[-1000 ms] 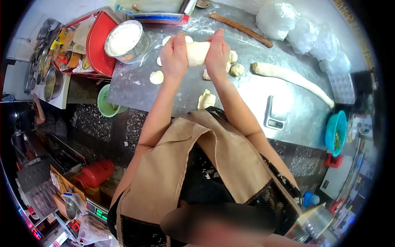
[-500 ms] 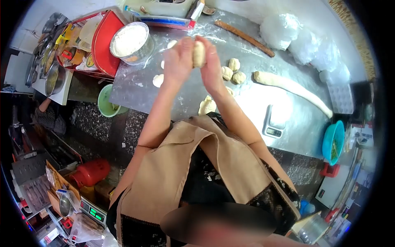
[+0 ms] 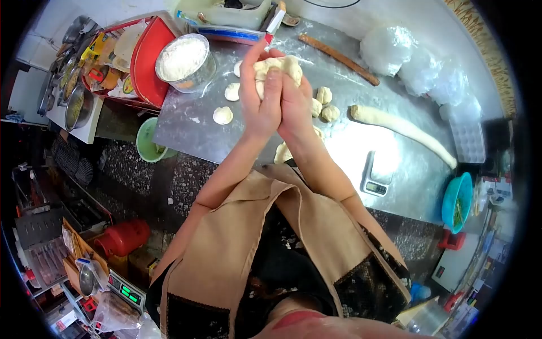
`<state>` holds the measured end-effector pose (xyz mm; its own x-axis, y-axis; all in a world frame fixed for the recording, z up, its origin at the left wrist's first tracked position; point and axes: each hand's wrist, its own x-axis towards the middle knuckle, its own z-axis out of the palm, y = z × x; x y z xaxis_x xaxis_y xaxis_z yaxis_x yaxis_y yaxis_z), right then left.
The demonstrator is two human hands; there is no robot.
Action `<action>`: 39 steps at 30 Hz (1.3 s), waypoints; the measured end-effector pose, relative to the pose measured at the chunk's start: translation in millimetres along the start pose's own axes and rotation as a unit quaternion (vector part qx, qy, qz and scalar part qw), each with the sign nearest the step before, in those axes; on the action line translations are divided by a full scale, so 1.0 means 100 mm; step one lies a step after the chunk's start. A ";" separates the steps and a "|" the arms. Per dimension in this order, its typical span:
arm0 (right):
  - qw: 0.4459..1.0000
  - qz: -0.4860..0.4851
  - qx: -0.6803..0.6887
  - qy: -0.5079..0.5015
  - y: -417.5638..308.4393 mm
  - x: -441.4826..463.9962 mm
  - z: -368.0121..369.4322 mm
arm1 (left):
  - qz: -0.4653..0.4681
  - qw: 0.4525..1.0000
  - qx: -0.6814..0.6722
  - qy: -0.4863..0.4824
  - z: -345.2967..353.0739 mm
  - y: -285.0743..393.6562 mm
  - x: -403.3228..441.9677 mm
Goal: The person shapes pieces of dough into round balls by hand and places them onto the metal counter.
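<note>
Above the metal table (image 3: 195,133), your left hand (image 3: 261,105) and right hand (image 3: 294,100) are close together, both clamped around one dough lump (image 3: 289,66). Far side of the grip is hidden, so can't say for sure how you're holding it there. Flattened dough rounds (image 3: 223,116) lie left of your hands; small dough balls (image 3: 331,113) just right. Farther right: long dough roll (image 3: 398,125), with the digital scale (image 3: 375,183) nearer you. Flour tub (image 3: 197,80) sits at far left.

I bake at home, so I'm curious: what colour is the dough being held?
The dough is pale cream, seen best in the head view.
</note>
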<state>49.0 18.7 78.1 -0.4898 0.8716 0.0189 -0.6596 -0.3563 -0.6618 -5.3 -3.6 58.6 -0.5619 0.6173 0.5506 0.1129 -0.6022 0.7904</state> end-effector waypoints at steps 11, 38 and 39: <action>0.987 0.057 0.138 -0.061 -0.16 -0.03 -0.05 | 0.186 0.940 0.253 -0.136 -0.21 -0.04 0.26; 0.865 -0.297 -0.392 -0.096 0.05 -0.14 -0.06 | -0.015 0.994 0.013 0.111 -0.29 0.13 0.28; 0.865 -0.297 -0.392 -0.098 0.04 -0.16 -0.06 | -0.015 0.993 0.013 0.113 -0.31 0.19 0.29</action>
<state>57.2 5.5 70.3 -0.3345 0.7221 0.6055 -0.2765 0.5390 -0.7956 -45.2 -13.1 81.2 -0.7344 0.5036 0.4551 0.1136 -0.5698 0.8139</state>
